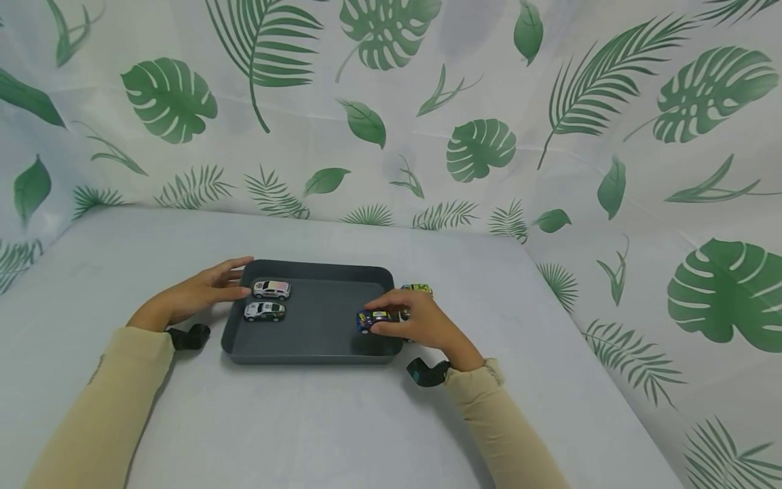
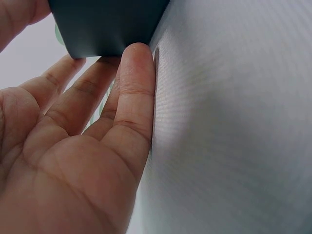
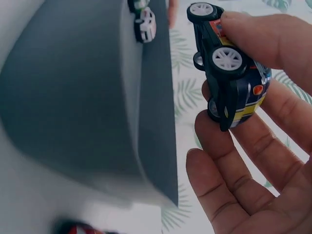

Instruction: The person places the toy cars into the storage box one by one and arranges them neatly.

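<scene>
My right hand pinches a dark blue toy car with yellow and red markings between thumb and fingers, above the right part of a dark grey tray. The right wrist view shows the car's white-spoked wheels and the tray beside it, apart from it. At the tray's left end, my left hand rests against the outer side with extended fingers, as the left wrist view also shows. Two toy cars lie in the tray's left part: a white and pink one and a white and green one nearer me.
Just beyond the tray's right side stands a yellow-green toy car, partly hidden by my right hand. A red and dark toy car is cut off at the right wrist view's bottom. A white-covered table meets a leaf-patterned backdrop.
</scene>
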Motion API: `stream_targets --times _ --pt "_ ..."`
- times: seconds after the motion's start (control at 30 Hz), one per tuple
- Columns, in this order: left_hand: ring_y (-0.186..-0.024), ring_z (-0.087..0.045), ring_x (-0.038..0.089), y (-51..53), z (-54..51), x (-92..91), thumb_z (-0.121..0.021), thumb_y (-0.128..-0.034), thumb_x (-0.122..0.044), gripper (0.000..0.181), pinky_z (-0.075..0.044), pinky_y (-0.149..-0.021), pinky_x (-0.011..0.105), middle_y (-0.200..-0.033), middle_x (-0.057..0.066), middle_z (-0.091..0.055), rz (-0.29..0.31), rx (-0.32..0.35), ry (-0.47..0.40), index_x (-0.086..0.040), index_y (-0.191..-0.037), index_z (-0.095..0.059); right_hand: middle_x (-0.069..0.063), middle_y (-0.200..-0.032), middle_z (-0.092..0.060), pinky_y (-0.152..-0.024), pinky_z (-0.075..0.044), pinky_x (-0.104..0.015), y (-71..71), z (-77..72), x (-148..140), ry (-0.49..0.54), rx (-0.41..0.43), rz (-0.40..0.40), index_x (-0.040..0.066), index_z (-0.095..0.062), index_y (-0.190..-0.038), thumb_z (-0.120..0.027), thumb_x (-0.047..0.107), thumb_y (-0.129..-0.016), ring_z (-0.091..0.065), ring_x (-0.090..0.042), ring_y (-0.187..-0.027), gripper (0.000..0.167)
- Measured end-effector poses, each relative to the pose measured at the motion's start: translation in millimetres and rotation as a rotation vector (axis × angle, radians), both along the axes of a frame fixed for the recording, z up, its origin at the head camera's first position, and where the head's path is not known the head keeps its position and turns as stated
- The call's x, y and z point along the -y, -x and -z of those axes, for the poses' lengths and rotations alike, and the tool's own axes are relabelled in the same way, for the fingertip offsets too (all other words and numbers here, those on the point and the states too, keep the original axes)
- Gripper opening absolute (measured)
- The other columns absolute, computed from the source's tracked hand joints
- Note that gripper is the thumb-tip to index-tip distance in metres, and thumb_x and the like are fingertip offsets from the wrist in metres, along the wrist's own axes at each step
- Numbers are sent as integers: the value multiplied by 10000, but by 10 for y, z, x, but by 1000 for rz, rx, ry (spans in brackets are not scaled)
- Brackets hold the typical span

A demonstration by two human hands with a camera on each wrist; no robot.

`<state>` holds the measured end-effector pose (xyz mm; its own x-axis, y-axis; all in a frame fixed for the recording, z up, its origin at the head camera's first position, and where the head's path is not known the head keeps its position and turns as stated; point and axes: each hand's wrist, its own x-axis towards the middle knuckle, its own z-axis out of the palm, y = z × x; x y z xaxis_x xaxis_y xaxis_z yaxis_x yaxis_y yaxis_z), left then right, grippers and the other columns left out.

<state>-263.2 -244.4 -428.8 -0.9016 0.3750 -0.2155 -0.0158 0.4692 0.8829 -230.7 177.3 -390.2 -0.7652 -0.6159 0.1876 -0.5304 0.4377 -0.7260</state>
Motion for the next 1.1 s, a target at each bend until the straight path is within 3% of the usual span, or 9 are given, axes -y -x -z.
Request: stream_targets --times 0.27,0.6,1.1 --pt "-1571 -145 626 11 -7 1 -677 -1088 -304 941 -207 -1220 785 -1715 410 -125 -1 7 3 -49 -1738 -46 -98 -1129 -790 -838 -596 -351 31 77 189 20 22 6 6 -802 -1239 -872 64 -909 -639 -120 -899 343" --pt "-1566 -159 628 12 -8 7 -673 -1090 -274 930 -210 -1218 786 -1710 413 -136 -7 5 2 -43 -1736 -45 -146 -1223 -772 -915 -596 -296 -17 173 407 75 113 29 -18 -780 -1265 -842 69 -942 -709 -136 -1027 340" --pt "-1580 -155 608 14 3 7 -680 -1089 -289 925 -194 -1229 777 -1721 393 -148 -4 10 -23 -65 -1743 -66 -112 -1163 -791 -821 -594 -253 -90 240 756 56 146 164 31 -817 -1198 -881 102 -914 -706 -84 -908 299"
